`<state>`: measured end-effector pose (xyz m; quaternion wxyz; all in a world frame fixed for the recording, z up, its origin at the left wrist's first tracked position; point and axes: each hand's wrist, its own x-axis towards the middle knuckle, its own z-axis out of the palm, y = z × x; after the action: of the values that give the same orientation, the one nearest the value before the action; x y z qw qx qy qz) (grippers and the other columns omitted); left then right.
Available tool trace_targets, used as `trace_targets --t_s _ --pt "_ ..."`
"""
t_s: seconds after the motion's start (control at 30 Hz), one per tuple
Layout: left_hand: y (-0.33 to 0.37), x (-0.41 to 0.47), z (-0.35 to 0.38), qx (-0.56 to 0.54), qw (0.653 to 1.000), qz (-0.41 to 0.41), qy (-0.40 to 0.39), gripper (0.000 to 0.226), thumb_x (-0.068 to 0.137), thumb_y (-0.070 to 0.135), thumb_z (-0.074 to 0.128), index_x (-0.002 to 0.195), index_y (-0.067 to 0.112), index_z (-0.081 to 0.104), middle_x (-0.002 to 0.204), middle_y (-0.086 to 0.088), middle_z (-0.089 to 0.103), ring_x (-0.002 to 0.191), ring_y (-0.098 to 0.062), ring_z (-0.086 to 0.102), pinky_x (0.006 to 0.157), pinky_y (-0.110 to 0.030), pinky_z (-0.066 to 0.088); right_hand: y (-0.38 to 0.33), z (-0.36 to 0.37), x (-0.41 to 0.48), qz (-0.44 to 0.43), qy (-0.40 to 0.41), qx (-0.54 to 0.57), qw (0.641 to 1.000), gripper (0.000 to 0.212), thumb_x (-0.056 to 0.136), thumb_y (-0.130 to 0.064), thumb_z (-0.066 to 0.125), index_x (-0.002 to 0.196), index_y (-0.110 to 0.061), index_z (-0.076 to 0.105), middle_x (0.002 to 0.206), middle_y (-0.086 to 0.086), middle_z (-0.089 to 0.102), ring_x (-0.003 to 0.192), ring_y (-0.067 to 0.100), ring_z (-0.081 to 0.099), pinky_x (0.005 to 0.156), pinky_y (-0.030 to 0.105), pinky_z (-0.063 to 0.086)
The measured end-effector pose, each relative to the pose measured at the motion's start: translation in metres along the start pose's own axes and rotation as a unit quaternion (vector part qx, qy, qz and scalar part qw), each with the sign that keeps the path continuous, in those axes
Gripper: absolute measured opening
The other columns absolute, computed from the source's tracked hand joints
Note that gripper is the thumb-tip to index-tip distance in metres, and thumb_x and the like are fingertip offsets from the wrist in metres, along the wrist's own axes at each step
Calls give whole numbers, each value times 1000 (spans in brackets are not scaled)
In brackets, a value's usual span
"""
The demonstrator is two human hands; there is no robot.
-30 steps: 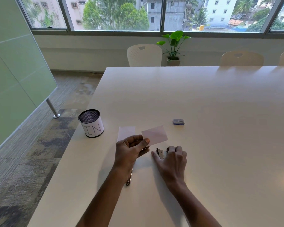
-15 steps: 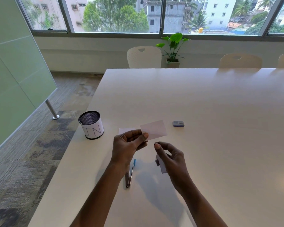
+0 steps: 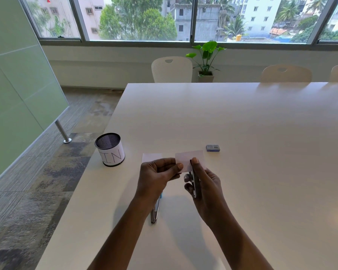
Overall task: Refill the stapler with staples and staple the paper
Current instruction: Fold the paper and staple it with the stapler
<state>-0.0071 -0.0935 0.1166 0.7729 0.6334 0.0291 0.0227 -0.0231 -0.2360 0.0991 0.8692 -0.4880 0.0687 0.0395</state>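
Your left hand [image 3: 157, 175] is raised above the tabletop [image 3: 242, 117]. Its thumb and fingers are pinched closed on the left edge of a small slip of paper [image 3: 190, 157], which extends to the right of the hand and is held clear of the surface.

Your right hand [image 3: 205, 185] is just to the right of the left hand, also raised. Its fingers are curled closed around the stapler [image 3: 194, 182], which is held on edge with its front end pointing away from you. The thumb lies along the top of the stapler, and the thumb tip overlaps the lower edge of the paper. Whether the paper sits inside the stapler mouth cannot be determined.

A second slip of paper [image 3: 151, 157] lies flat on the tabletop just beyond the left hand, partly hidden by the fingers. A slim metal tool with a blue tip [image 3: 156, 210] lies on the tabletop beneath the left wrist; most of it is covered by the forearm.

A small blue staple box [image 3: 212, 148] rests on the tabletop beyond the right hand, just past the right end of the held paper. A mesh cup with a white label [image 3: 110, 149] stands to the far left of the left hand, near the tabletop edge.
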Motion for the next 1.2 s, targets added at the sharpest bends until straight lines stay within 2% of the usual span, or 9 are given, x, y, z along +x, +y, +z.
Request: trace_targets --t_s 0.13,0.33,0.53,0.67,0.9,1.07,1.13,1.2 --pt "-3 -3 -2 -3 1000 -1 -2 21 78 1 82 97 11 79 90 -4 82 84 -27 79 69 -26 63 2 1 0 7 16 -4 1000 31 91 -40 73 98 -11 80 82 9 67 67 15 61 52 23 48" --pt "-5 -5 -1 13 1000 1 -12 22 79 5 82 95 19 79 90 3 82 84 -23 80 69 -23 61 3 1 0 25 53 0 998 31 86 -38 77 95 -8 79 79 8 68 66 14 61 53 23 51" --pt "-4 -6 0 15 1000 0 -15 21 79 3 82 94 18 79 88 3 82 82 -22 80 68 -22 61 3 1 -2 13 57 -11 998 25 83 -39 76 81 -16 83 71 3 68 59 11 60 56 23 53" --pt "-5 -8 1 8 1000 -6 -15 20 78 3 83 95 14 80 91 -4 82 84 -26 79 69 -24 62 2 0 -3 -7 63 -23 998 28 80 -38 76 87 -11 80 69 5 68 59 12 61 56 23 53" --pt "-7 -9 3 8 1000 -12 -15 21 79 2 82 96 13 79 88 0 82 84 -23 79 68 -22 61 4 -5 -3 -5 66 -36 997 40 79 -40 77 100 -7 77 73 6 71 63 11 63 57 22 53" --pt "-7 -7 1 7 1000 -17 4 24 80 -1 81 104 2 78 90 -5 81 84 -25 79 69 -24 62 1 -11 -1 13 26 -35 999 42 81 -49 77 101 -12 80 83 6 71 73 13 66 64 25 56" --pt "-6 -4 -2 1 1000 -18 16 24 81 -2 80 104 1 77 92 -9 81 84 -26 79 70 -25 63 -1 -15 0 -9 17 -47 999 41 83 -51 76 102 -15 80 84 2 72 75 11 65 68 24 57" --pt "-5 0 -7 -6 999 -19 29 22 81 -2 80 103 2 78 92 -11 81 82 -24 79 71 -26 63 -1 -20 2 -43 47 -74 995 39 83 -50 77 103 -17 80 87 0 75 76 11 67 68 24 57"
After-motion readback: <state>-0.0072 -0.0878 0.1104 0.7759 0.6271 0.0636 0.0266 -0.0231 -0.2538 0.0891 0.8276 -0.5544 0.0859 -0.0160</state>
